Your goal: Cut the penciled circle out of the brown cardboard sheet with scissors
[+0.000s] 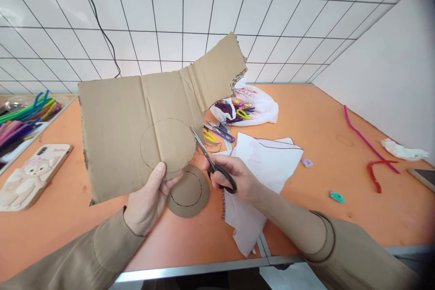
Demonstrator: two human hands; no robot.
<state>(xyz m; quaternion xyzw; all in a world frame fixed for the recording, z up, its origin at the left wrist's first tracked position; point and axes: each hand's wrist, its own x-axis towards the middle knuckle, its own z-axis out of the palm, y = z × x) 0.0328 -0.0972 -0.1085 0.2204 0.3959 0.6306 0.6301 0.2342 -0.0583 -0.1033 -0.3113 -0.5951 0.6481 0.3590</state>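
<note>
My left hand (149, 197) pinches the lower edge of a large piece of brown cardboard (113, 131), thumb on the front. A circle is drawn on the cardboard, and its lower right part follows a cut edge. In my right hand (234, 174) are scissors (207, 156) with black handles, fingers through the loops. Their blades point up and left and meet the cardboard beside the drawn line. Below the cardboard, a cut cardboard disc (188, 206) with a dark inner ring lies partly covered on the orange table (312, 217).
Right of the scissors lies a white cloth (265, 158) with dark red edging. Behind it are a white plastic bag (263, 104) of yarn and purple-handled scissors (220, 132). A phone (37, 174) and colourful pipe cleaners (27, 120) are at left. Pink (370, 140) and red (375, 174) stems lie right.
</note>
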